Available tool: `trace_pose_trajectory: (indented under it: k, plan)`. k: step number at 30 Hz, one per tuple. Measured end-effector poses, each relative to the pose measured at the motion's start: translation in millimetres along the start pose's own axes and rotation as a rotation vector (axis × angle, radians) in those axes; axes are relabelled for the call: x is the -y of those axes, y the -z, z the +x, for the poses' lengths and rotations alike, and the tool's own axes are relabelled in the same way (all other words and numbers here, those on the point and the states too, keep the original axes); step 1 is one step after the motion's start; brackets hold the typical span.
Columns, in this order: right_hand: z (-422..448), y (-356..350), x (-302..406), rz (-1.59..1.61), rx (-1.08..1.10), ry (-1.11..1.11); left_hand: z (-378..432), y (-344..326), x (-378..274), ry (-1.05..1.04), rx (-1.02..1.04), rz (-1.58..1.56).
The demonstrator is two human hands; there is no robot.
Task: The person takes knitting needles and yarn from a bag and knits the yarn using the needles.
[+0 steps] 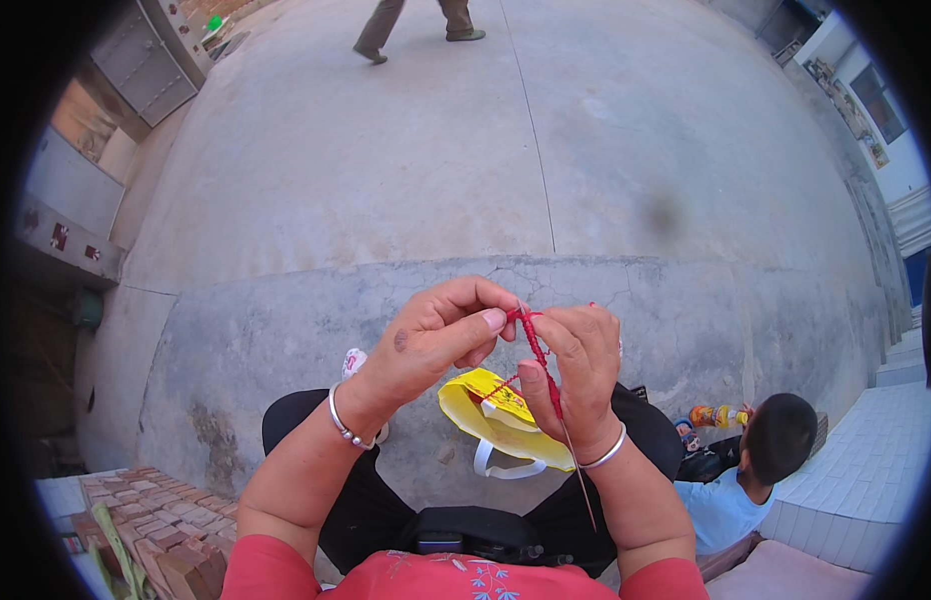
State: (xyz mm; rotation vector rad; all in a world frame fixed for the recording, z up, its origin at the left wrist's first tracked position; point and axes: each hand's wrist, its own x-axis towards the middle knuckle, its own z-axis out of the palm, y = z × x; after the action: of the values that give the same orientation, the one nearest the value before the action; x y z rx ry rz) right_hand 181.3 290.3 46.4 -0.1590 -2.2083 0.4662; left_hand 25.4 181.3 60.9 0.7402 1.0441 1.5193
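Note:
A narrow strip of red knitting [533,341] is bunched along a thin knitting needle [580,472], whose long bare end slants down past my right wrist. My right hand [582,360] is closed around the needle and its stitches. At the upper tip, the thumb and forefinger of my left hand [443,322] pinch the red yarn and the edge of the work. Whether a second needle lies there is hard to see behind the fingers. A red yarn strand [501,386] runs down into a yellow bag [465,409] with white handles, between my knees.
A child [735,480] in a light blue top sits close on my right, beside a bottle [719,416] with an orange label. Bricks [158,510] are stacked at lower left. White tiled steps [848,480] rise at right. A person's legs [420,26] cross the concrete yard [405,150] ahead.

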Motion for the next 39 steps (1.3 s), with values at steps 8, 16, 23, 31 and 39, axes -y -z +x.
trace_pose_trajectory:
  k: [8,16,23,31,39]
  plan:
    - [-2,0,-1,0.059,0.015,-0.061,0,-4,-4,0.021,-0.026,0.053]
    - [-2,-1,-1,0.208,0.016,-0.136,1,-2,-1,0.024,0.007,-0.018]
    - [-2,0,-4,0.274,0.040,-0.117,1,1,0,0.010,0.003,-0.065]
    - [1,4,-6,0.289,0.081,-0.087,0,4,-4,0.019,0.006,-0.030]
    - [8,8,-6,0.235,0.147,-0.053,-3,6,-12,0.012,-0.011,0.190]
